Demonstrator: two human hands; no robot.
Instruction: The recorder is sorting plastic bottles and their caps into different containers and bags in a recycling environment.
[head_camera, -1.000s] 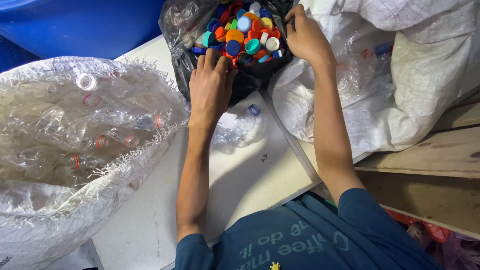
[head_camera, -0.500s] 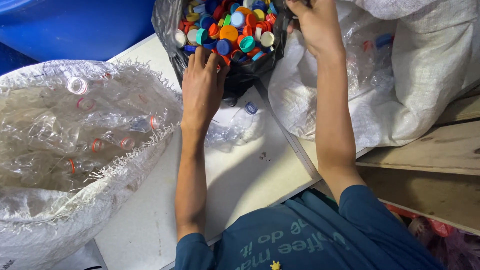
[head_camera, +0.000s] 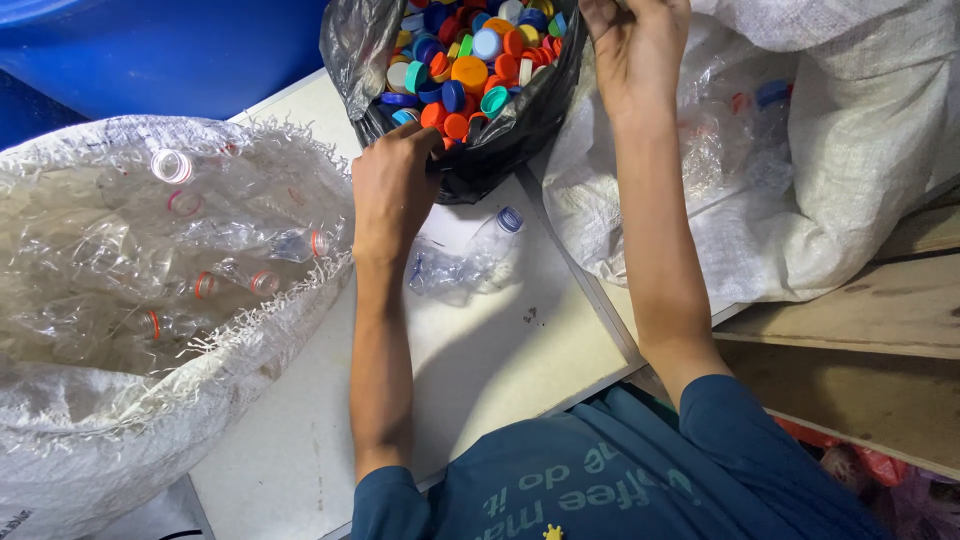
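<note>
A black plastic bag (head_camera: 500, 140) stands at the top centre of the white tabletop (head_camera: 500, 350), filled with several coloured bottle caps (head_camera: 470, 70). My left hand (head_camera: 392, 185) grips the bag's near rim with its fingers curled over the edge. My right hand (head_camera: 632, 50) holds the bag's right rim at the top of the view, fingers closed on the plastic. A crushed clear bottle with a blue cap (head_camera: 470, 265) lies on the table just below the bag, beside my left wrist.
A large white woven sack (head_camera: 120, 420) of crushed clear bottles fills the left. Another white sack (head_camera: 850, 150) with bottles sits at the right, partly on wooden planks (head_camera: 880, 310). A blue container (head_camera: 170, 50) stands behind at top left.
The view has shifted so the bag sits higher. My right hand has risen along the bag's right rim; my left hand keeps its hold on the near rim.
</note>
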